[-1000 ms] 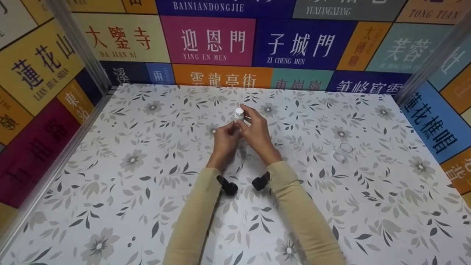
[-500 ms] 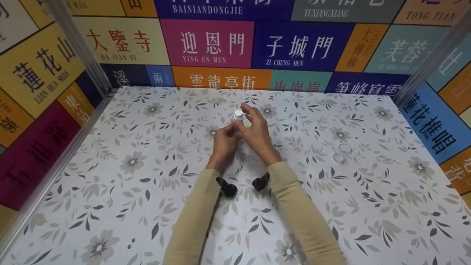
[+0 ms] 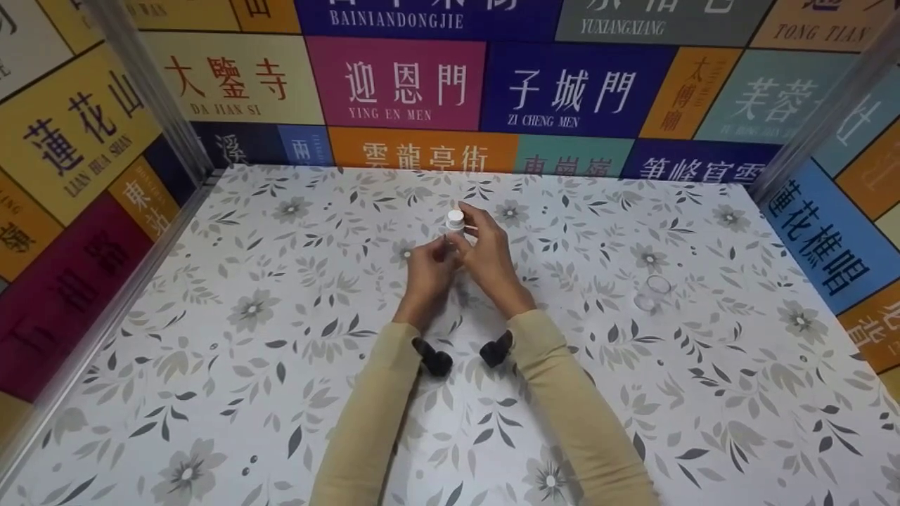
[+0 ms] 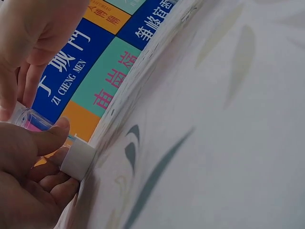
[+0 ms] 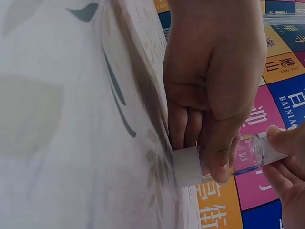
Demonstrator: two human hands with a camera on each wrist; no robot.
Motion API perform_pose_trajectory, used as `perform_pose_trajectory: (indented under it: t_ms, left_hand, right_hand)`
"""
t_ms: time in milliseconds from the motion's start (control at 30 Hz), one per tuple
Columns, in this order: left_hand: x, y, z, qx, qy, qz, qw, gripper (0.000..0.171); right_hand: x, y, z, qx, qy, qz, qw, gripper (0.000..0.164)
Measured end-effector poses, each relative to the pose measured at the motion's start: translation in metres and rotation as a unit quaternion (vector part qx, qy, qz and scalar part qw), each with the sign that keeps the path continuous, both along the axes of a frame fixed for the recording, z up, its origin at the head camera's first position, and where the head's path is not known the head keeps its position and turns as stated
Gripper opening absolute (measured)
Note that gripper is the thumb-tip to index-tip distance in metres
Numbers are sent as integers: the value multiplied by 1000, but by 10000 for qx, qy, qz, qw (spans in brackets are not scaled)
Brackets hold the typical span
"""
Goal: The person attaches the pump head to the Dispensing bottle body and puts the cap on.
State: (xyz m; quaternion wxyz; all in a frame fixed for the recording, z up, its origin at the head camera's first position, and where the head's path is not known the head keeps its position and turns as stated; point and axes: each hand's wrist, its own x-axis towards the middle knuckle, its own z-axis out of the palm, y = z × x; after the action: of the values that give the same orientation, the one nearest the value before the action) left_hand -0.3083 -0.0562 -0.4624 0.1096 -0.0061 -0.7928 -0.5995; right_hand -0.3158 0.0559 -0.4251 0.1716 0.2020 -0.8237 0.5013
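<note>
A small clear bottle (image 5: 245,153) stands upright on the table between both hands. Its top carries a white cap (image 3: 455,217), and a wider white base (image 4: 77,160) meets the tabletop. Low on the clear body, just above that base, the thumb and fingers of my left hand (image 3: 429,274) grip it. Higher up, my right hand (image 3: 492,253) pinches the white cap between thumb and fingers, as the right wrist view shows. From the head view, the hands hide most of the bottle's body.
To the right on the floral-patterned table (image 3: 281,393) lies a clear, cup-like plastic piece (image 3: 652,294). Panels with coloured sign prints (image 3: 397,84) wall in the table at the back and both sides. Each wrist wears a black camera (image 3: 436,360).
The fingers of my right hand have shifted slightly around the white cap. My left hand keeps its grip in the same place, and the head view has tilted a little.
</note>
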Motion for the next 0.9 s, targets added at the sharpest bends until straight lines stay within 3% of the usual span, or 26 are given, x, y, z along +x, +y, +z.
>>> perform_pose_trajectory:
  t_ms: [167, 400, 600, 833, 900]
  left_hand:
    - [1, 0, 0, 130, -100, 17, 9999, 27]
    - [1, 2, 0, 388, -231, 22, 9990, 30]
    - [2, 1, 1, 494, -347, -29, 9982, 28]
    - [1, -1, 0, -252, -2, 130, 9996, 25]
    - [0, -1, 1, -207, 11, 150, 9997, 25]
  right_hand:
    - [1, 0, 0, -42, -127, 2, 9999, 61]
    - [0, -2, 1, -216, 156, 168, 9995, 49]
    - [3, -2, 1, -50, -56, 24, 10000, 47]
    - [1, -1, 0, -70, -127, -92, 9999, 56]
    - [1, -1, 1, -116, -142, -64, 9998, 59]
